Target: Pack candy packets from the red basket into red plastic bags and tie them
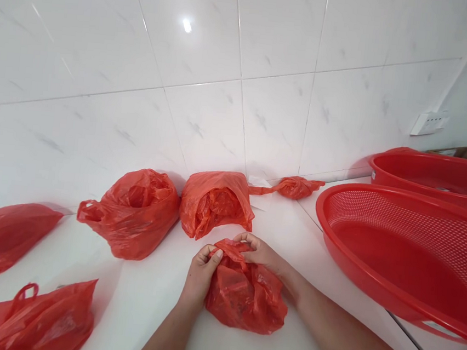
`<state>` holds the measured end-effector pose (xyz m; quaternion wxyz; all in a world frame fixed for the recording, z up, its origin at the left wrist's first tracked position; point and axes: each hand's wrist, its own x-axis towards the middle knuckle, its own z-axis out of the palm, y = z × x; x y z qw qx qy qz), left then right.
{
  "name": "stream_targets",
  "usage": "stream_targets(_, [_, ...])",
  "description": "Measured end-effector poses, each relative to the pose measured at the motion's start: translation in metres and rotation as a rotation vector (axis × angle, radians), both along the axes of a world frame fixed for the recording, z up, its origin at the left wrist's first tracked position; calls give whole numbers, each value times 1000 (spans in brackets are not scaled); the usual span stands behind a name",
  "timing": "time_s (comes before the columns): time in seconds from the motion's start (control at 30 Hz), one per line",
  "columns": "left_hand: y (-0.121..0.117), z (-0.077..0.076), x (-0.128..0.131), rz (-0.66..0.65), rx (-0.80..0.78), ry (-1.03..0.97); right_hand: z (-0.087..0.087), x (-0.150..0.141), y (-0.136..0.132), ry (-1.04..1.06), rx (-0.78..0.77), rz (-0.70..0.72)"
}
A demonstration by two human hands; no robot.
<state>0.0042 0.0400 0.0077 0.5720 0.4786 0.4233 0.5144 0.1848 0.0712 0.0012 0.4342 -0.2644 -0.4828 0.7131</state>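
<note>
A crumpled red plastic bag rests on the white tabletop, its gathered top pinched between my two hands. My left hand grips the bag's upper left edge, thumb on top. On the other side, my right hand has its fingers closed on the bunched plastic at the upper right. What lies inside the bag cannot be made out. Just beyond my hands sits another red bag, its open mouth facing me. To its left stands a full-looking red bag with a handle loop sticking out.
Two more red bags, one at the far left and one nearer, lie on the table. A small knotted bag is by the tiled wall. Red perforated basket and red basin stand right.
</note>
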Motion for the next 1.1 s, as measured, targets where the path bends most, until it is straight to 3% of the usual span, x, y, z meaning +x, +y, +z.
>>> stream_targets(0.1, [-2, 2, 1, 3, -25, -82, -1, 1, 3, -156, 84, -47])
stream_targets(0.3, [-8, 7, 6, -56, -51, -191, 0, -8, -2, -507, 301, -339])
stream_targets(0.47, [-12, 10, 7, -168, -51, -207, 6, -12, -11, -657, 339, -438])
stream_targets(0.67, [-14, 11, 11, -159, -15, -143, 3, -13, -10, -439, 187, -348])
stream_targets(0.87, [-13, 8, 11, -138, -100, -230, 4, -12, -7, -416, 183, -395])
stream_targets(0.97, [-10, 6, 9, -82, -143, -286, 7, -9, -6, -360, 147, -285])
stream_targets(1.1, [-7, 5, 7, -42, -157, -306, 11, 1, -7, -88, 47, -6])
